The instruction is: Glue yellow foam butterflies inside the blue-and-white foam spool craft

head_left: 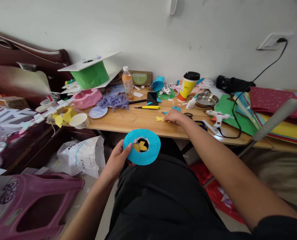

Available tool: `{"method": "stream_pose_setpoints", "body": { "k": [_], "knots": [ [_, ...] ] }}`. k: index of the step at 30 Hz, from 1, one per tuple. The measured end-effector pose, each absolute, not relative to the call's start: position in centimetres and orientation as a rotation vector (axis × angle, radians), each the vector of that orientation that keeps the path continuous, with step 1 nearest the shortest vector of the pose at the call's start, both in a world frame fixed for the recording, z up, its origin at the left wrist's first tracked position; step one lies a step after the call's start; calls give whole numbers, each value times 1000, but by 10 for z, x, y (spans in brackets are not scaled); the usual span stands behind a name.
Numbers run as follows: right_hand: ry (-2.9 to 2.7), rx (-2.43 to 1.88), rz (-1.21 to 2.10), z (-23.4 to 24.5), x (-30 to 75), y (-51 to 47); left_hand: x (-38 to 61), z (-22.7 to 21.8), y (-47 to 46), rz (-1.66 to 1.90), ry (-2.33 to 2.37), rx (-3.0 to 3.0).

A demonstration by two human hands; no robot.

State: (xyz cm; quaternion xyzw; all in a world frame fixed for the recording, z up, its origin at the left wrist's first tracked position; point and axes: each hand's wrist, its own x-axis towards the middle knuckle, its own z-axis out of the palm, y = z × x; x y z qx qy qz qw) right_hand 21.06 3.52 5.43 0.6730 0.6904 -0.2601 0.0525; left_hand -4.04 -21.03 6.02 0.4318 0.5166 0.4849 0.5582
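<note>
My left hand [117,159] grips a round blue paper disc [148,155] by its left edge, just above my lap. The disc has a hole in the middle with a small yellow cutout [141,146] in it. My right hand [174,116] reaches out over the wooden table [138,121], fingers bent down onto the tabletop. Its fingertips touch or nearly touch a small yellow paper shape [160,118]. A little blue scrap [176,108] lies just beyond the hand. Whether the fingers pinch anything is hidden.
The table carries craft clutter: a yellow utility knife [148,107], phone [152,98], bottle [127,82], yellow cup [188,86], metal bowl [206,99], glue gun [217,116], scissors [188,115], coloured paper sheets [276,110]. A pink stool [35,203] and white bag [84,156] stand left.
</note>
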Motion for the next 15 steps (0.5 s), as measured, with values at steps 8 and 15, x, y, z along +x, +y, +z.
{"method": "stream_pose_setpoints", "body": {
  "k": [8, 15],
  "knots": [
    [2047, 2025, -872, 53, 213, 42, -44, 55, -210, 1190, 1189, 989],
    [2135, 2123, -891, 64, 217, 30, -43, 44, -206, 1217, 1168, 1034]
  ]
}}
